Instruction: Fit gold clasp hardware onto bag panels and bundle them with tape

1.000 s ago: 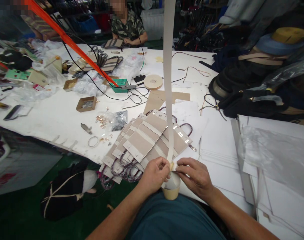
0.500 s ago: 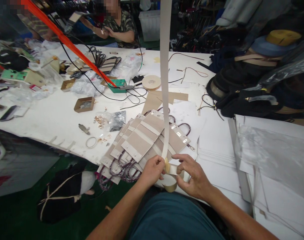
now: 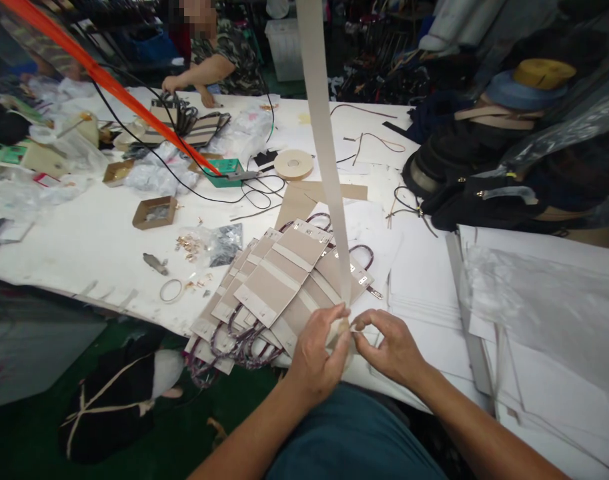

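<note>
A long pale strip (image 3: 327, 147) hangs from above down to my hands at the table's front edge. My left hand (image 3: 320, 350) is closed at the strip's lower end, thumb and fingers around a small yellowish piece. Close on its right, my right hand (image 3: 387, 343) pinches at the same spot; what lies between its fingertips is too small to make out. Just beyond and left of my hands lies a fanned pile of beige panels (image 3: 284, 270) with dark looped handles (image 3: 249, 347).
A roll of tape (image 3: 293, 165), a green box (image 3: 225, 172) and a small carton (image 3: 155, 212) stand farther back. Large white sheets (image 3: 424, 300) lie at right, near dark bags (image 3: 449, 160). A red strap (image 3: 114, 83) slants down at left. Across the table sits a person (image 3: 234, 60).
My left hand has turned and moved right, covering the pale loop seen before. My right hand's fingers have closed together. The strip's lower end has shifted right. The person opposite has lowered their hands.
</note>
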Demonstrator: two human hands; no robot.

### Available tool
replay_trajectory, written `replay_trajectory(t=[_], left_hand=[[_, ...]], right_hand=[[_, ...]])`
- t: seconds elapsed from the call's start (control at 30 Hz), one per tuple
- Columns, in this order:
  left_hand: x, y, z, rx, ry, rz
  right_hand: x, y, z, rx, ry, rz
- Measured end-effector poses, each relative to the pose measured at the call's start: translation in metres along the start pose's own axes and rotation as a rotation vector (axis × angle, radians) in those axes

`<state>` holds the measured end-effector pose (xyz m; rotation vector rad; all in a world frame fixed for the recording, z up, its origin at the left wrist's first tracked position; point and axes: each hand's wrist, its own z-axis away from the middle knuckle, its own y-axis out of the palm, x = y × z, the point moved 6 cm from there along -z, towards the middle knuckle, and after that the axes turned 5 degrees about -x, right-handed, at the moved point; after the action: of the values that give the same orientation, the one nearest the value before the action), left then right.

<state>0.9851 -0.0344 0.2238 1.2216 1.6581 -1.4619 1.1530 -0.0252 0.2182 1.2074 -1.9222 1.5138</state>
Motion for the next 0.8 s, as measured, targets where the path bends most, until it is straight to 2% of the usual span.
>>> replay_trajectory(t=[0.07,0.17,0.3,0.37,0.43,0.53,0.63,0.73,0.8], left_hand=[[0.009,0.013,0.001,0.104,-0.142,0.063],[0.025,0.027,0.003,0.162,-0.325,0.114],[0.032,0.036,0.002,0.228,-0.357,0.085],[0.031,0.038,-0.001,0.239,-0.295,0.012],[0.029,0.039,-0.004,0.243,-0.201,-0.081],[0.025,0.043,-0.007,0.271,-0.069,-0.213],[0.019,0.046,-0.01,0.323,0.055,-0.359],[0.012,0.047,-0.012,0.356,0.166,-0.507],[0.009,0.047,-0.011,0.356,0.238,-0.553]], right_hand=[[-0.003,-0.004,0.0,-0.012,0.019,0.021],[-0.009,-0.007,0.003,-0.009,0.062,0.045],[-0.024,-0.01,0.009,0.012,0.177,0.055],[-0.031,-0.011,0.012,0.045,0.23,0.06],[-0.034,-0.012,0.012,0.062,0.196,0.076],[-0.029,-0.017,0.007,0.064,0.003,0.105],[-0.026,-0.015,0.003,0.152,-0.132,0.172],[-0.026,-0.011,0.0,0.229,-0.148,0.238],[-0.026,-0.008,0.001,0.224,-0.098,0.22]])
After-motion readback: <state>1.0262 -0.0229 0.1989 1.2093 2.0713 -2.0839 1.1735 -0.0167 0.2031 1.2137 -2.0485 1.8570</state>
